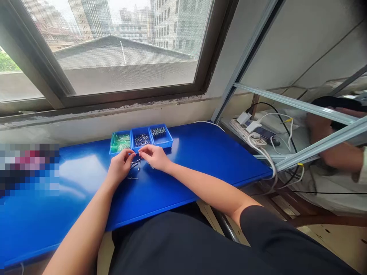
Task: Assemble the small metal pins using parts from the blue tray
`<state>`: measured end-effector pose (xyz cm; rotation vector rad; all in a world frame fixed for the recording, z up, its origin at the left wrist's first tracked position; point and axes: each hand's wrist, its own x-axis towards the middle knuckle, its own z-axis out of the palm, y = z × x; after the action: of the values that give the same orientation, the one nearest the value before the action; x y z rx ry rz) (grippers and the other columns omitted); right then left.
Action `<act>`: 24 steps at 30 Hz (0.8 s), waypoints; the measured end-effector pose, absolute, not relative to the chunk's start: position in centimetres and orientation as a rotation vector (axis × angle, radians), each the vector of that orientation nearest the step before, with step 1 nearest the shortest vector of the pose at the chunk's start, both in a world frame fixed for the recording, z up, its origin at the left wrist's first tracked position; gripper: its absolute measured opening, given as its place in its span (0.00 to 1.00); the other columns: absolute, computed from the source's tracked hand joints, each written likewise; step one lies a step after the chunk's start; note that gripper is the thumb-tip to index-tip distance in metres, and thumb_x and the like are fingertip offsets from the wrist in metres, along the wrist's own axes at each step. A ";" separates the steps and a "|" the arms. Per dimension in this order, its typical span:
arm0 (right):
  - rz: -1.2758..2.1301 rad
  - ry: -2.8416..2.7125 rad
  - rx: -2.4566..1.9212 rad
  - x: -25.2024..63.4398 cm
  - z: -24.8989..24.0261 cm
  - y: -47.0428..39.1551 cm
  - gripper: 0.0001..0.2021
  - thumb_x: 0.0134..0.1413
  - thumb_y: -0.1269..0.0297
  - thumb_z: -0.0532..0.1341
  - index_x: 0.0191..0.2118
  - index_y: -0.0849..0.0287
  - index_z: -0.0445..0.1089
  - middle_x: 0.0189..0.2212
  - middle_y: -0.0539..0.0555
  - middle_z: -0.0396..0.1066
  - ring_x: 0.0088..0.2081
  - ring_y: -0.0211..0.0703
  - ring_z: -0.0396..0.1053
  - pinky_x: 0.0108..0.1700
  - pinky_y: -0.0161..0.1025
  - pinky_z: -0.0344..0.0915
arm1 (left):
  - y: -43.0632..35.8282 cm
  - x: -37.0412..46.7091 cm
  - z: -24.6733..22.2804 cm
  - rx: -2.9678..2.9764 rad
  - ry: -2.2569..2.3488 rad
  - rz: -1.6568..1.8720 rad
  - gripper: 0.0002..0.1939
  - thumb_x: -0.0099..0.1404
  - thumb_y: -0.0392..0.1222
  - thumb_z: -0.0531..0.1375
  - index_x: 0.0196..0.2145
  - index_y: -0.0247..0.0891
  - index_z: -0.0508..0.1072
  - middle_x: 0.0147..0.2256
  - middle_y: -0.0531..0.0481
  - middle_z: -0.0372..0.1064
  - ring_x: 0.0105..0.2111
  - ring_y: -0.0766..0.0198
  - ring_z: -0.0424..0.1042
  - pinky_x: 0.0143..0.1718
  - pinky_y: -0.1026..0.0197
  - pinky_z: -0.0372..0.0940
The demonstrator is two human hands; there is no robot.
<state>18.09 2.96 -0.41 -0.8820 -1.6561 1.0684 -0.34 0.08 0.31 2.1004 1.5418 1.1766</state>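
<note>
Pins (139, 165) lie loose on the tabletop (195, 164), scattered under and just in front of the two hands. The left hand (123, 163) and right hand (156, 156) come close together at the fingertips, each pinching at a small piece (137, 153) between them; it is too small to tell what it is. The work looks to be under way: one piece is being handled and a few pins are out. Whether any of those loose pins are finished cannot be told, and the stock in the tray (164, 144) suggests plenty is left.

The blue tray sits just beyond the hands, in three sections. The left one is full of green pieces (122, 140), the middle one holds a jumble of thin dark metal parts (142, 139), and the right one has round metal parts (158, 131) standing in rows at its far end, with bare floor nearer the hands.
</note>
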 end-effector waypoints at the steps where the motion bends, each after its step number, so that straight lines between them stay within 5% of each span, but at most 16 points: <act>1: 1.054 -1.667 -0.875 18.1 -0.4 2.9 0.08 0.56 0.62 0.63 0.39 0.60 0.75 0.33 0.53 0.77 0.34 0.40 0.74 0.41 0.39 0.71 | 0.2 -0.4 0.3 2.111 1.554 1.171 0.13 0.68 0.50 0.56 0.37 0.38 0.73 0.21 0.57 0.62 0.20 0.68 0.59 0.26 0.65 0.58; 9: 0.966 -1.727 -0.843 18.0 -0.3 2.7 0.08 0.56 0.62 0.63 0.38 0.60 0.76 0.34 0.53 0.78 0.34 0.39 0.74 0.40 0.37 0.70 | 0.3 -0.6 0.3 2.153 1.613 1.101 0.17 0.70 0.51 0.52 0.33 0.37 0.73 0.24 0.52 0.70 0.24 0.66 0.66 0.29 0.64 0.61; 18: 1.020 -1.658 -0.893 18.1 -0.3 2.9 0.07 0.56 0.63 0.63 0.38 0.60 0.75 0.33 0.53 0.77 0.34 0.40 0.75 0.42 0.39 0.72 | -0.1 -0.2 0.4 2.057 1.539 1.164 0.16 0.67 0.52 0.57 0.44 0.38 0.74 0.19 0.59 0.59 0.19 0.69 0.57 0.24 0.65 0.56; 24: 1.024 -1.661 -0.888 18.1 -0.2 2.8 0.07 0.56 0.64 0.63 0.39 0.59 0.75 0.33 0.53 0.77 0.34 0.40 0.75 0.42 0.39 0.72 | 0.1 -0.3 0.2 2.083 1.502 1.188 0.12 0.66 0.50 0.58 0.39 0.39 0.74 0.19 0.59 0.58 0.19 0.70 0.56 0.24 0.65 0.55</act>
<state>18.10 2.84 -0.24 -0.8883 -1.6608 1.0237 -0.28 0.12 0.24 2.0826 1.5022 1.1885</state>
